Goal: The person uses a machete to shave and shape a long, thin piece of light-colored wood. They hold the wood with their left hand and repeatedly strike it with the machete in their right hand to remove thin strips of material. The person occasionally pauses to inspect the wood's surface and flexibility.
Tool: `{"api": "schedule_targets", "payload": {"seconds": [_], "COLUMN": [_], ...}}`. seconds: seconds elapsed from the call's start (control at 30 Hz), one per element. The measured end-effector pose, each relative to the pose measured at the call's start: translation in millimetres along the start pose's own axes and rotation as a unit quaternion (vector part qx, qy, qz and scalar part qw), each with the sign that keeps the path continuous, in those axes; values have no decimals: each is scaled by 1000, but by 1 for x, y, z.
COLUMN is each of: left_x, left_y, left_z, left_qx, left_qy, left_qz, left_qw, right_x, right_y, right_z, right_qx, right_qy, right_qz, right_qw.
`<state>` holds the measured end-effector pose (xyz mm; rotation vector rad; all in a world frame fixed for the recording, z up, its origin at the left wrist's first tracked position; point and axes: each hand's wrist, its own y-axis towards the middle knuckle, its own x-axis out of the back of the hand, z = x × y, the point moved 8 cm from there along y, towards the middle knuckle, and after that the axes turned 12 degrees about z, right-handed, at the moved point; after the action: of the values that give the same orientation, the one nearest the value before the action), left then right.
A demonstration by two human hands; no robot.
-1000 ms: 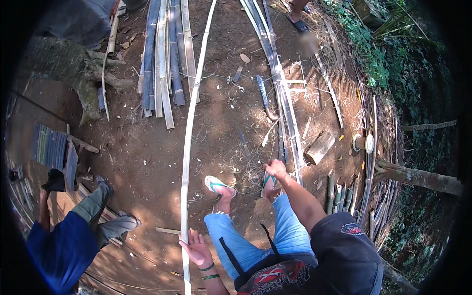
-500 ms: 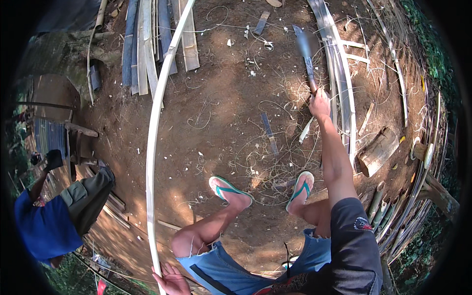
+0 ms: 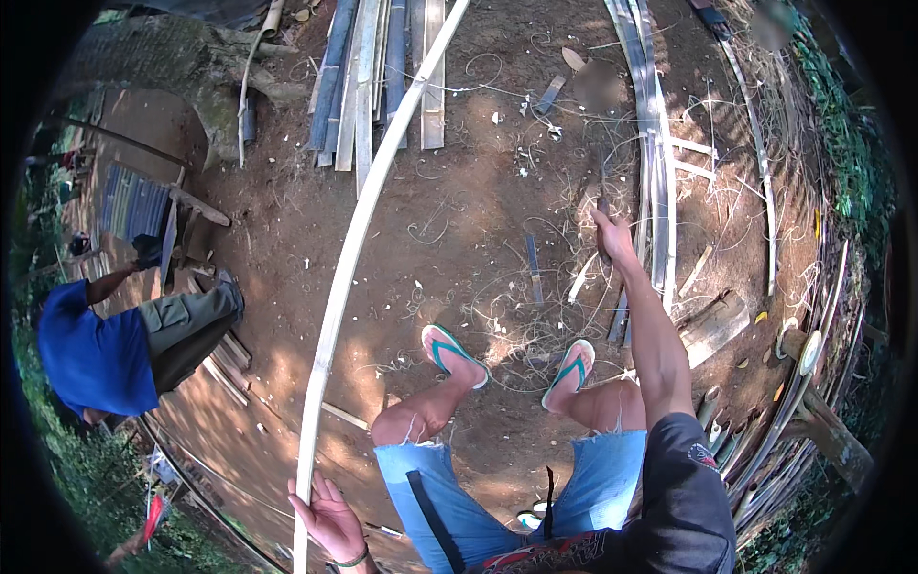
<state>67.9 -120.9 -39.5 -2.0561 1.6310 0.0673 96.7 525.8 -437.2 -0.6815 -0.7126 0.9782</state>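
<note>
A long pale bamboo strip (image 3: pixel 352 251) curves from the top of the view down to the lower left. My left hand (image 3: pixel 332 524) holds its near end, thumb crossing the strip while the other fingers stay fairly straight. Off to the right, my right hand (image 3: pixel 615 239) is closed around the dark handle of a machete (image 3: pixel 601 199). Its blade points away from me and looks thin, seen nearly edge-on. Beside that hand, but not in it, lies a bundle of long split bamboo strips (image 3: pixel 653 143).
Split bamboo slats (image 3: pixel 368 86) lie at the far left. Thin shavings (image 3: pixel 497 325) litter the ground around my sandalled feet. A cut log (image 3: pixel 715 330) sits at right, near stacked poles (image 3: pixel 765 459). Another person (image 3: pixel 100 344) in a blue shirt works at far left.
The machete has turned from showing its broad side to nearly edge-on, and my right hand is slightly nearer. My left hand shows further up in view, thumb across the strip. The view has shifted.
</note>
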Motion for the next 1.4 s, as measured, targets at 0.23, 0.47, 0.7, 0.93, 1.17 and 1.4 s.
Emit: {"api": "schedule_targets", "payload": {"seconds": [0.23, 0.47, 0.7, 0.93, 1.17, 1.4], "left_x": [-51, -67, -37, 30, 161, 216], "left_y": [-117, -292, -416, -443, -523, -566], "left_z": [-194, -405, -546, -541, -584, -577], "left_qx": [-126, -357, -591, -550, -542, -525], "left_qy": [59, 130, -68, -125, -138, -122], "left_qz": [-14, -31, 130, 214, 159, 101], "left_qw": [990, 924, 793, 798, 814, 836], "right_x": [-32, -57, -72, -201, -289, -260], "right_y": [-316, -564, -724, -899, -998, -812], "right_z": [53, 74, 159, 157, 98, 3], "right_qx": [83, 157, 252, 455, 556, 301], "right_qy": [87, 106, -161, -259, -339, -305], "right_qz": [21, 129, 80, 169, 247, 60], "right_qw": [992, 973, 951, 835, 718, 901]}}
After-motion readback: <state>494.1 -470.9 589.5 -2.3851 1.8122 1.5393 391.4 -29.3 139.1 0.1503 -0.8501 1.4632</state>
